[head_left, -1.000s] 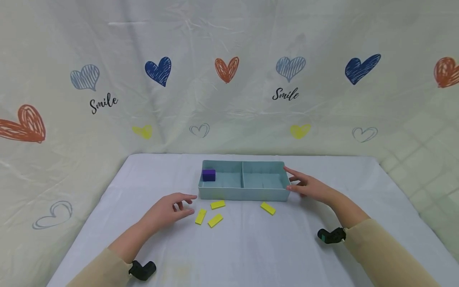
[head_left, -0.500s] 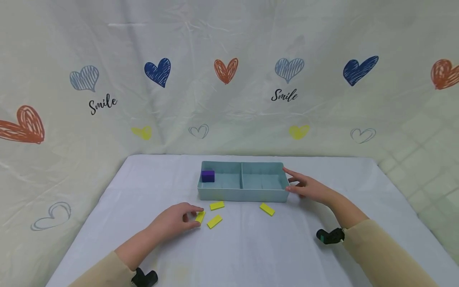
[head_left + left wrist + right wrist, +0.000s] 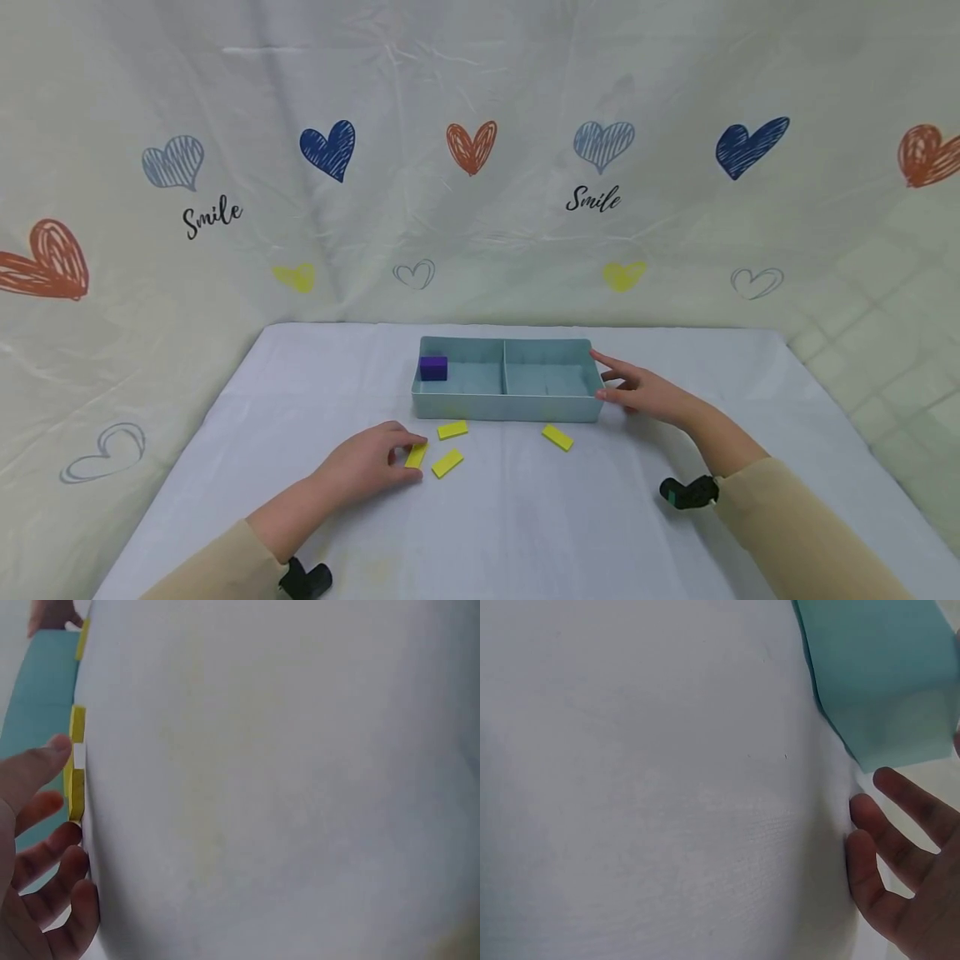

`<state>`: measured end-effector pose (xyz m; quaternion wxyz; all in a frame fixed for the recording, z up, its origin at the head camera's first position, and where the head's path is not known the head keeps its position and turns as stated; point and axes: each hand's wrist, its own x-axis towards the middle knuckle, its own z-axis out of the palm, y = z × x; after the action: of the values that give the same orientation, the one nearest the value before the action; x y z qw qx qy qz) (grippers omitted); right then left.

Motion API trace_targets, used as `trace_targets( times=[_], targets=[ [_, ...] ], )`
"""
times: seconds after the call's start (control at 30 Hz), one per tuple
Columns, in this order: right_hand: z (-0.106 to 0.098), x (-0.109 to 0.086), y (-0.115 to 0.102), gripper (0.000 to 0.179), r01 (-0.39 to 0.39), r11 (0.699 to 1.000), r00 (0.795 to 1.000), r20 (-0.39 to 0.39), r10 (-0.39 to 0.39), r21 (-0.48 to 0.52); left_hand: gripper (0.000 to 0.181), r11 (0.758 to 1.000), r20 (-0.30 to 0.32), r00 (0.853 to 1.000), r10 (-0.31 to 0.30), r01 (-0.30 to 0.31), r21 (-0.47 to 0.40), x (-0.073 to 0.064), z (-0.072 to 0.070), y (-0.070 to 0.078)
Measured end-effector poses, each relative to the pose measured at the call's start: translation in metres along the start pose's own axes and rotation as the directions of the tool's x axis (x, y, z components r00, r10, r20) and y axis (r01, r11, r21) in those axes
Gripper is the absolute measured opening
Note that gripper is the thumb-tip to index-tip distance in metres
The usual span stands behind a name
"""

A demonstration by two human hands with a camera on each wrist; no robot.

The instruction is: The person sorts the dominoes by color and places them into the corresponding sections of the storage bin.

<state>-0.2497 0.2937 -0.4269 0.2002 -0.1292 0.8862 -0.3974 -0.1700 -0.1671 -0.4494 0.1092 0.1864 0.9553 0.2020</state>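
My left hand (image 3: 371,467) is low over the cloth, its thumb and index finger closed about the two ends of a small flat yellow block (image 3: 416,456). In the left wrist view, that hand's fingers are curled close to the yellow blocks (image 3: 76,795). At the right end of a pale blue two-compartment box (image 3: 495,408), my right hand (image 3: 648,394) touches the corners with thumb and index finger. The right wrist view has its other fingers (image 3: 889,840) loosely spread beside the box. A purple block (image 3: 433,368) sits at the left of the left compartment.
Two more yellow blocks (image 3: 447,463) lie just right of my left hand, one nearer the box. Another yellow block (image 3: 557,437) lies in front of the right compartment. White cloth (image 3: 525,525) covers the table; a heart-printed sheet (image 3: 510,217) hangs behind.
My left hand has come right and down onto the leftmost yellow block, its thumb and index finger drawing in around it. The right hand stays at the box's end.
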Motion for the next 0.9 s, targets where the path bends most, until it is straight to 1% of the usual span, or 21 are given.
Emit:
trace_targets(
  times=[0.2,0.33,0.5,0.63,0.77,0.9],
  targets=[
    [0.0002,0.0010,0.0005,0.080,-0.007,1.000,1.000,0.002,0.007,-0.004,0.046,0.998,0.004,1.000,0.031,-0.032,0.058,0.0005,0.0007,0.0009],
    [0.0007,0.0016,0.0010,0.080,-0.003,1.000,1.000,0.005,0.003,0.007,0.044,0.995,-0.006,0.998,0.055,-0.055,0.081,0.0001,0.0004,0.0011],
    [0.0014,0.0008,0.0007,0.081,-0.001,1.000,1.000,0.004,0.001,0.013,0.040,0.994,-0.019,0.997,0.069,-0.067,0.086,-0.0005,0.0000,0.0014],
    [0.0009,-0.0003,0.0009,0.082,-0.001,1.000,1.000,0.001,0.001,0.004,0.037,0.994,-0.016,0.997,0.078,-0.077,0.079,0.0000,-0.0003,0.0010],
    [-0.0004,-0.0007,0.0015,0.082,-0.006,1.000,1.000,0.001,0.006,0.002,0.032,0.990,-0.013,0.993,0.117,-0.116,0.080,0.0006,-0.0011,0.0003],
    [-0.0011,-0.0007,0.0008,0.082,-0.008,1.000,1.000,0.001,0.008,0.011,0.029,0.979,-0.007,0.986,0.169,-0.167,0.116,0.0009,-0.0025,-0.0020]
  ],
)
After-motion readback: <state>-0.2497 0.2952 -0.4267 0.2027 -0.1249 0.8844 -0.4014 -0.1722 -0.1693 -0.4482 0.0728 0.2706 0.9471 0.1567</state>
